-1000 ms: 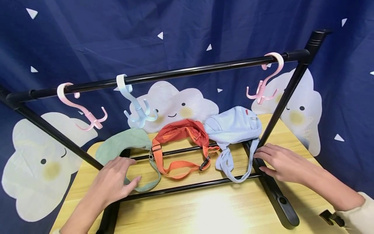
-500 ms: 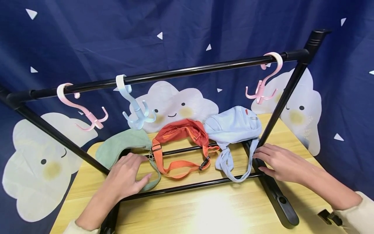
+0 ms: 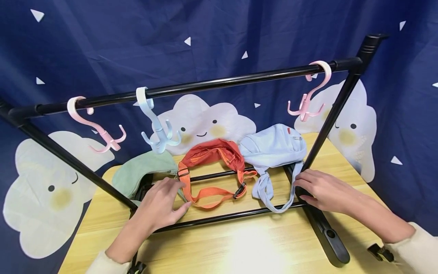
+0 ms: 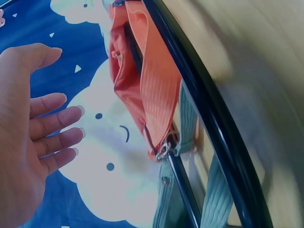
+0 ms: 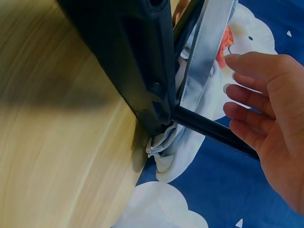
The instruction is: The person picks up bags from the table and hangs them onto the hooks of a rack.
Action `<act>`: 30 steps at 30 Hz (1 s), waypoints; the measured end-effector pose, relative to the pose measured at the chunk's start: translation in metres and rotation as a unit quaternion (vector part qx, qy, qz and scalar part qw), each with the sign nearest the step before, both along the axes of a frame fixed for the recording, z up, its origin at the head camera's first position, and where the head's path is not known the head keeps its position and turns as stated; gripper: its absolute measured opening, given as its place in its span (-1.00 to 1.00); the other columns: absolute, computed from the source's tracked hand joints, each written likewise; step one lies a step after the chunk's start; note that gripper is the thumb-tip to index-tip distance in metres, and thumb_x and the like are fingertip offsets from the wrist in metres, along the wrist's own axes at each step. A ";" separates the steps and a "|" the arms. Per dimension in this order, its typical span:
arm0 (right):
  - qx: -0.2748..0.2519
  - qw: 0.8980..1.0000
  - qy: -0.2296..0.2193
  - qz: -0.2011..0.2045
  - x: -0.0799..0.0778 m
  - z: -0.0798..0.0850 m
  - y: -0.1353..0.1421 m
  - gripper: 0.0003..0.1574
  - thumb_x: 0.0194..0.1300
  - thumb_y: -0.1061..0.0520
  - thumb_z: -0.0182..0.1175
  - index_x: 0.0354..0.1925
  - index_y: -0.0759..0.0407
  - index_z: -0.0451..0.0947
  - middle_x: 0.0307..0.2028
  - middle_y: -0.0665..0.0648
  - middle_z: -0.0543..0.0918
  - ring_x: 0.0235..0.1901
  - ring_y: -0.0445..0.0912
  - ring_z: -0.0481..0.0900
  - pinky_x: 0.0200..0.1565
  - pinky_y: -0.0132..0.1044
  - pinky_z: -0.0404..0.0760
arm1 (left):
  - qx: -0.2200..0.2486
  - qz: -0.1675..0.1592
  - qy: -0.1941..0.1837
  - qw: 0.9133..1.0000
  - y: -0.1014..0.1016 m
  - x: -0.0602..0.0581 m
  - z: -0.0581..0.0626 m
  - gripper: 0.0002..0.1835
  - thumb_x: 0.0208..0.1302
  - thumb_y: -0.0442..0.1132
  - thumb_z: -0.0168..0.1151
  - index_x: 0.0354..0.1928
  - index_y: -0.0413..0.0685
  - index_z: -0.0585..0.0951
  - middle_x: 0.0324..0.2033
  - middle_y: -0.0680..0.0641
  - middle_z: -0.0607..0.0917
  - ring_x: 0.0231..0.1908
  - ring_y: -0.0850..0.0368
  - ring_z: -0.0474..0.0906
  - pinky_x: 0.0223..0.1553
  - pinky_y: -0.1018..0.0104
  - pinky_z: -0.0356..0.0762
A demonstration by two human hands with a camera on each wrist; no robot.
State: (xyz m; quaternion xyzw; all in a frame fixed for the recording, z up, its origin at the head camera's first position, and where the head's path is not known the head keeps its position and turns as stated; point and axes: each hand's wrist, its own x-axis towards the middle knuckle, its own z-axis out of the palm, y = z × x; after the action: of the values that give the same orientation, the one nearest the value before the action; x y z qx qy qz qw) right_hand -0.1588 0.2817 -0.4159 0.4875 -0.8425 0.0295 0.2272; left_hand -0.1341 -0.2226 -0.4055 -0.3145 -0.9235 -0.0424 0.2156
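My left hand [image 3: 162, 203] hovers above the green bag's strap, just left of the red-orange waist bag [image 3: 219, 152]; its fingers are loosely spread and hold nothing. The left wrist view shows a gap between that hand and the orange strap [image 4: 159, 71]. Partly behind the left hand lies the green bag [image 3: 143, 167]. My right hand [image 3: 325, 192] is beside the rack's right upright, close to the strap of the light blue bag [image 3: 273, 146]. In the right wrist view its fingers [image 5: 249, 97] are slightly bent and grip nothing. All three bags lie along the rack's base.
A black rack [image 3: 236, 80] stands on the wooden table [image 3: 260, 243]. From its top bar hang a left pink hook [image 3: 107, 140], a blue hook [image 3: 161, 139] and a right pink hook [image 3: 304, 110]. A blue curtain [image 3: 219, 34] with clouds closes off the back.
My left hand has moved right, from over the green bag toward the orange strap. The blue hook has swung slightly. My right hand has shifted only a little left.
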 end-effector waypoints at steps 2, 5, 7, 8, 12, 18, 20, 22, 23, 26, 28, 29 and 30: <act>0.001 1.000 -0.002 -0.001 0.000 -0.001 -0.001 -0.40 -0.21 0.17 0.65 -0.12 0.17 0.67 -0.15 0.07 0.70 -0.17 -0.04 0.67 -0.12 -0.11 0.71 | 0.001 -0.009 0.009 1.000 0.003 -0.001 -0.002 -0.45 0.13 0.16 0.40 0.01 -0.10 0.64 -0.11 -0.10 0.79 0.01 -0.15 0.72 0.30 -0.09 0.56; 0.002 1.000 -0.006 -0.001 -0.001 -0.003 -0.002 -0.41 -0.22 0.18 0.65 -0.14 0.16 0.67 -0.16 0.07 0.69 -0.17 -0.05 0.66 -0.13 -0.12 0.70 | 0.004 -0.016 0.018 1.000 0.006 -0.002 -0.004 -0.46 0.11 0.14 0.41 -0.01 -0.09 0.63 -0.12 -0.07 0.79 0.00 -0.15 0.74 0.30 -0.08 0.56; 0.001 1.000 -0.009 -0.001 -0.002 -0.005 -0.003 -0.43 -0.21 0.18 0.65 -0.15 0.16 0.67 -0.16 0.06 0.69 -0.18 -0.07 0.65 -0.13 -0.13 0.70 | 0.008 -0.019 0.015 1.000 0.009 -0.003 -0.005 -0.47 0.11 0.14 0.42 -0.03 -0.09 0.64 -0.13 -0.06 0.80 0.01 -0.13 0.73 0.30 -0.07 0.56; 0.004 1.000 -0.010 -0.001 -0.002 -0.005 -0.003 -0.48 -0.14 0.18 0.63 -0.15 0.15 0.67 -0.16 0.05 0.69 -0.18 -0.07 0.65 -0.13 -0.14 0.70 | 0.008 -0.019 0.012 1.000 0.010 -0.003 -0.006 -0.47 0.11 0.13 0.42 -0.02 -0.10 0.64 -0.13 -0.05 0.80 0.01 -0.11 0.73 0.30 -0.07 0.56; 0.007 1.000 -0.013 0.001 -0.004 -0.007 -0.004 -0.51 -0.11 0.18 0.60 -0.15 0.15 0.67 -0.17 0.05 0.68 -0.17 -0.09 0.64 -0.11 -0.15 0.69 | 0.004 -0.014 -0.010 1.000 0.016 -0.003 -0.007 -0.46 0.16 0.16 0.42 0.01 -0.07 0.64 -0.10 -0.02 0.79 0.03 -0.06 0.73 0.29 -0.07 0.57; 0.010 1.000 -0.004 0.002 -0.005 -0.010 -0.006 -0.48 -0.16 0.17 0.64 -0.17 0.17 0.68 -0.19 0.05 0.69 -0.18 -0.09 0.63 -0.13 -0.15 0.69 | -0.004 -0.020 -0.029 0.999 0.027 -0.005 -0.009 -0.46 0.22 0.19 0.38 0.06 -0.05 0.63 -0.08 0.00 0.76 0.02 0.02 0.70 0.24 0.01 0.61; 0.013 1.000 -0.003 -0.001 -0.006 -0.011 -0.006 -0.48 -0.15 0.17 0.64 -0.17 0.16 0.68 -0.19 0.05 0.69 -0.18 -0.09 0.63 -0.13 -0.16 0.69 | -0.004 -0.028 -0.028 0.999 0.030 -0.006 -0.011 -0.45 0.22 0.19 0.38 0.06 -0.06 0.63 -0.07 -0.01 0.76 0.01 0.03 0.70 0.24 0.03 0.61; 0.015 1.000 -0.005 -0.002 -0.007 -0.013 -0.006 -0.49 -0.15 0.17 0.64 -0.17 0.16 0.68 -0.20 0.05 0.69 -0.18 -0.09 0.63 -0.13 -0.16 0.69 | -0.004 -0.033 -0.026 0.999 0.034 -0.007 -0.012 -0.45 0.22 0.20 0.38 0.06 -0.05 0.64 -0.07 0.00 0.76 0.00 0.04 0.69 0.22 0.05 0.62; 0.016 1.000 -0.004 -0.002 -0.008 -0.013 -0.006 -0.50 -0.15 0.18 0.64 -0.18 0.16 0.68 -0.20 0.05 0.69 -0.18 -0.09 0.63 -0.14 -0.16 0.69 | -0.003 -0.038 -0.023 0.999 0.035 -0.007 -0.013 -0.45 0.22 0.20 0.38 0.06 -0.04 0.64 -0.07 0.01 0.76 -0.01 0.05 0.69 0.21 0.07 0.62; 0.015 1.000 -0.006 0.000 -0.009 -0.016 -0.007 -0.50 -0.16 0.19 0.64 -0.19 0.17 0.68 -0.21 0.06 0.68 -0.19 -0.08 0.63 -0.14 -0.16 0.69 | 0.005 -0.057 -0.009 0.998 0.041 -0.009 -0.016 -0.47 0.20 0.19 0.40 0.03 -0.04 0.64 -0.10 0.02 0.75 -0.07 0.07 0.67 0.13 0.09 0.62; 0.015 1.000 -0.002 0.003 -0.011 -0.018 -0.008 -0.50 -0.17 0.20 0.64 -0.20 0.17 0.68 -0.21 0.06 0.69 -0.18 -0.07 0.63 -0.13 -0.16 0.69 | 0.007 -0.062 0.000 0.998 0.043 -0.011 -0.017 -0.47 0.19 0.19 0.39 0.01 -0.04 0.64 -0.12 0.02 0.75 -0.10 0.07 0.66 0.11 0.10 0.62; 0.015 1.000 0.000 0.005 -0.012 -0.019 -0.009 -0.51 -0.18 0.21 0.63 -0.21 0.17 0.67 -0.21 0.07 0.69 -0.18 -0.07 0.63 -0.13 -0.16 0.68 | 0.008 -0.062 0.004 0.998 0.044 -0.011 -0.017 -0.48 0.18 0.19 0.39 0.00 -0.05 0.64 -0.13 0.01 0.75 -0.11 0.07 0.66 0.10 0.10 0.63; 0.016 1.000 0.003 0.006 -0.012 -0.020 -0.009 -0.51 -0.18 0.21 0.63 -0.21 0.17 0.67 -0.21 0.07 0.69 -0.18 -0.06 0.63 -0.13 -0.17 0.68 | 0.008 -0.062 0.007 0.998 0.045 -0.012 -0.017 -0.48 0.18 0.19 0.39 -0.01 -0.05 0.64 -0.13 0.01 0.75 -0.11 0.07 0.66 0.10 0.10 0.63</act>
State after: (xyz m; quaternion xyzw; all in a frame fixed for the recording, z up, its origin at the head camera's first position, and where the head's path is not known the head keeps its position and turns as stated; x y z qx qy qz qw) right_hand -0.1712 0.2726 -0.4357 0.4965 -0.8390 0.0159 0.2222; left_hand -0.1461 -0.1772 -0.4227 -0.3698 -0.9003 -0.0612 0.2211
